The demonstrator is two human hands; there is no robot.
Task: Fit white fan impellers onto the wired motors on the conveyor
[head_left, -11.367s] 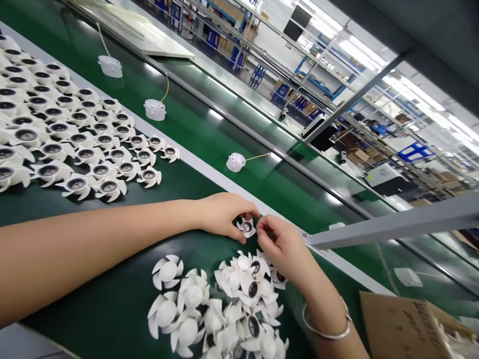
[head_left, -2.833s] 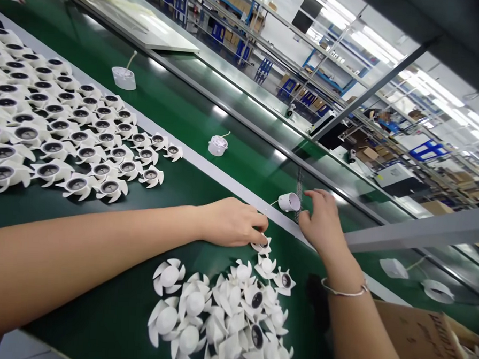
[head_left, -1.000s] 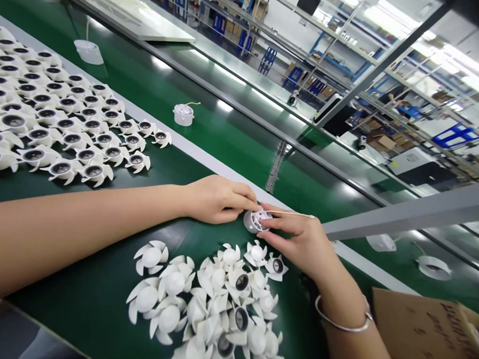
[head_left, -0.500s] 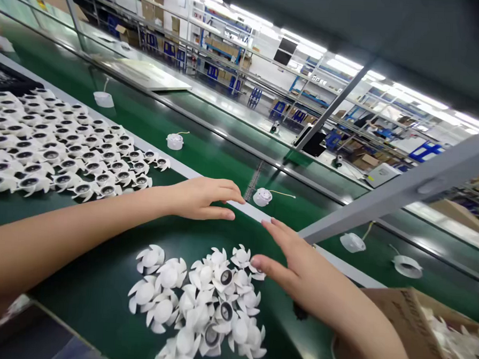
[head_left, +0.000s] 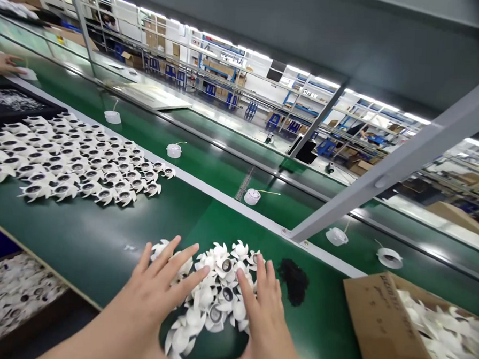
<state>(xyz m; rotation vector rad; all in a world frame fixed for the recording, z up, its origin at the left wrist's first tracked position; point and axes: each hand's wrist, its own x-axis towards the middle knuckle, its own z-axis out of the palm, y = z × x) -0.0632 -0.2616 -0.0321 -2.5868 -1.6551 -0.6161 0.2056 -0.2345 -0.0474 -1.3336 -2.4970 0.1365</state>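
Note:
A loose heap of small white fan impellers [head_left: 217,291] lies on the green table in front of me. My left hand [head_left: 153,293] rests over the heap's left side with fingers spread flat. My right hand [head_left: 262,309] lies on the heap's right side, fingers stretched out. Neither hand holds anything. A white round housing with a yellow wire [head_left: 252,196] sits on the conveyor belt [head_left: 224,168] beyond the grey rail.
Several rows of impellers [head_left: 72,160] stand at the left. A cardboard box [head_left: 380,326] with more impellers sits at the right. A dark pile of small parts [head_left: 294,279] lies beside the heap. More housings [head_left: 336,236] ride the belt. Another person's hand [head_left: 4,62] shows far left.
Both hands have pulled back from the rail and come down flat on the impeller heap. The housing now lies on the belt. The camera has tilted up and back.

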